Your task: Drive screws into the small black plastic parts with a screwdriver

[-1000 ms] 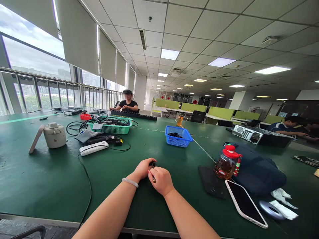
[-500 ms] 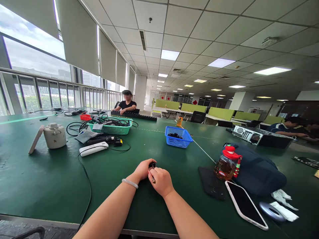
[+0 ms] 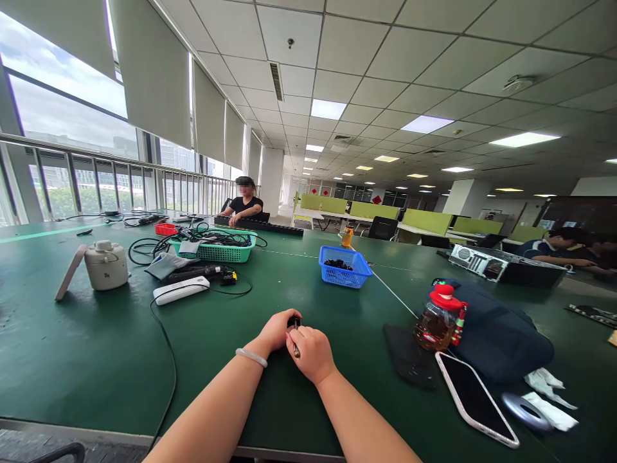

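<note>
Resting together on the green table [image 3: 96, 360], both hands meet just this side of the blue basket [image 3: 344, 265]; left hand [image 3: 276, 330] is curled over a small black part [image 3: 294, 320], mostly hidden by the fingers, so its shape is hard to make out; right hand [image 3: 312, 352] is closed in a fist round a thin tool [image 3: 296, 341], only a short bit of shaft showing betw. thumb and fingers, tip touching the black part; white bangle [image 3: 251, 356] on left wrist; both forearms cut off at bottom edge. Right of the basket & nearer: red-capped bottle [image 3: 439, 317], phone [image 3: 477, 399] face up, dark bag [image 3: 496, 334]. Left of the basket: green basket [image 3: 214, 246] w/ cables, white power strip [image 3: 181, 290], white pot [image 3: 106, 264]. Basket contents are dark, too small to tell. A person [image 3: 245, 202] sits beyond it at the table's far end.
</note>
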Motion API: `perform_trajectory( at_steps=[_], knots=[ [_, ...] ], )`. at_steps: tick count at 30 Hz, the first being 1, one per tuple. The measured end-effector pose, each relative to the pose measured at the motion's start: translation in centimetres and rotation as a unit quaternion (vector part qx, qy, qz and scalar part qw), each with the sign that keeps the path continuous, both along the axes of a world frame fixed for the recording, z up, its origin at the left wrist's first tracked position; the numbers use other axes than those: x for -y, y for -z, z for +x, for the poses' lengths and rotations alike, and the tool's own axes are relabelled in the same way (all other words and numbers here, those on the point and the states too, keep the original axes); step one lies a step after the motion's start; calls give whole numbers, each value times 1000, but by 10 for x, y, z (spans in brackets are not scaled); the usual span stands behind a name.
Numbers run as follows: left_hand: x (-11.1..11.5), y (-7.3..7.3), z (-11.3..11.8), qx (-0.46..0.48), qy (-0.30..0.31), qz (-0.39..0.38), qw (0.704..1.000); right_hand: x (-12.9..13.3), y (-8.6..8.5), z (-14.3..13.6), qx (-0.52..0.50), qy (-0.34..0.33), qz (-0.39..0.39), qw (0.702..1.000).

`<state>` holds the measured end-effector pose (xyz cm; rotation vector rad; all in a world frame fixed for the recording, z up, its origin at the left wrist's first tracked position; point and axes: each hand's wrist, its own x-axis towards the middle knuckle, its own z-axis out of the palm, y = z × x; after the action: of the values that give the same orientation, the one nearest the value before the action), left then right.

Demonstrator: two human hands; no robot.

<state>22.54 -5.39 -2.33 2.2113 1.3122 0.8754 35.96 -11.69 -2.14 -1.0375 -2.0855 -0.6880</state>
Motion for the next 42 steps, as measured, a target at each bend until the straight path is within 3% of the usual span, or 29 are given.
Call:
perform_trajectory(
  at_steps=[13,29,42],
  knots=[
    [7,-8,1,-3,-7,-17,1000,0,0,1,-8,-16,-3,1000],
    [8,-8,2,-3,-1,-14,1000,0,0,-2,7,17,-31,999],
    [4,-5,1,-21,-3,2,1000,0,1,-4,-1,15,1,1000]
  ],
)
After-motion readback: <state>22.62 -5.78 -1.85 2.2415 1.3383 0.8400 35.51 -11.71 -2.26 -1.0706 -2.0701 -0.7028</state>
